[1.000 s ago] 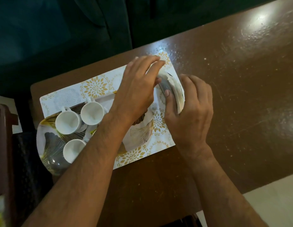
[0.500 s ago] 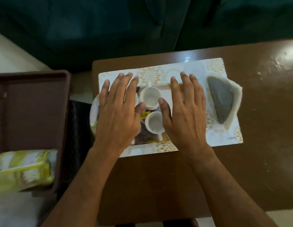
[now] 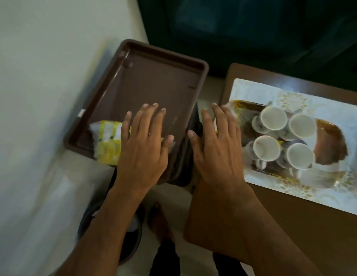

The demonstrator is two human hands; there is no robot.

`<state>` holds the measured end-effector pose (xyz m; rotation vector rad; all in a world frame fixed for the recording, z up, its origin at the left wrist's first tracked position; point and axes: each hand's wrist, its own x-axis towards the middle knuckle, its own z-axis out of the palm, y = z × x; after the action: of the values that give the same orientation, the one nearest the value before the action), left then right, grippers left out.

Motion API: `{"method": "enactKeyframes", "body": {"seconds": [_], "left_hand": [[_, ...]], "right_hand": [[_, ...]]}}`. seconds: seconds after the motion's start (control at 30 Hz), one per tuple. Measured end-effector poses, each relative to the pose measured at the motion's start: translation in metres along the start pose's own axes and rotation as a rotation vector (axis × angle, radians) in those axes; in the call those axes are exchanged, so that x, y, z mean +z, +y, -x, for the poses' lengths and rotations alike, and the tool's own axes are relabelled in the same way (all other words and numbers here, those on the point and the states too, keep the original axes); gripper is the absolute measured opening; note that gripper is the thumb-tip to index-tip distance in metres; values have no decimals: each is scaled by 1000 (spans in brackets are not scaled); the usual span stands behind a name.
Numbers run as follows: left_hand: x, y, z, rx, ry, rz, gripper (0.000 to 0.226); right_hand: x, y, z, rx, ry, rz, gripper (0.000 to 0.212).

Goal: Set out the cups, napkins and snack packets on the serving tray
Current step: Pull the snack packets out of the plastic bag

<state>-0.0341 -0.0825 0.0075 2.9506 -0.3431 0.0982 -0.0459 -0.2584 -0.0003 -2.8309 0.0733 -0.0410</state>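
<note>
A brown plastic tray [image 3: 153, 80] sits at the left on a dark stand, and a yellow snack packet [image 3: 109, 144] lies in its near left corner. My left hand [image 3: 143, 148] hovers over the tray's near right part with straight spread fingers, holding nothing. Between the brown tray and the table hangs my right hand [image 3: 217, 148], flat and empty. Several white cups [image 3: 273, 118] stand together on a patterned serving tray [image 3: 329, 148] on the table at the right.
The serving tray rests on a white and gold placemat [image 3: 253, 90] on a brown wooden table [image 3: 293, 226]. A pale wall fills the left side and dark green upholstery the back. My legs and the floor show below.
The view has swung left. Both hands moved left off the serving tray with the cups; the left one is now over the brown tray. The folded napkin has left the view.
</note>
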Motion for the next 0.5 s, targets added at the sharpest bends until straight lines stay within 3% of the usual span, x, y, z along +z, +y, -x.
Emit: {"method": "enactKeyframes", "body": {"seconds": [0.23, 0.4, 0.5], "left_hand": [[9, -84, 45, -125, -69, 41, 56], [30, -113, 61, -116, -175, 128, 67], [39, -118, 61, -70, -199, 123, 79]], "right_hand": [[39, -81, 1, -119, -91, -39, 61], [71, -109, -2, -141, -294, -40, 63], [79, -110, -6, -83, -336, -81, 61]]}}
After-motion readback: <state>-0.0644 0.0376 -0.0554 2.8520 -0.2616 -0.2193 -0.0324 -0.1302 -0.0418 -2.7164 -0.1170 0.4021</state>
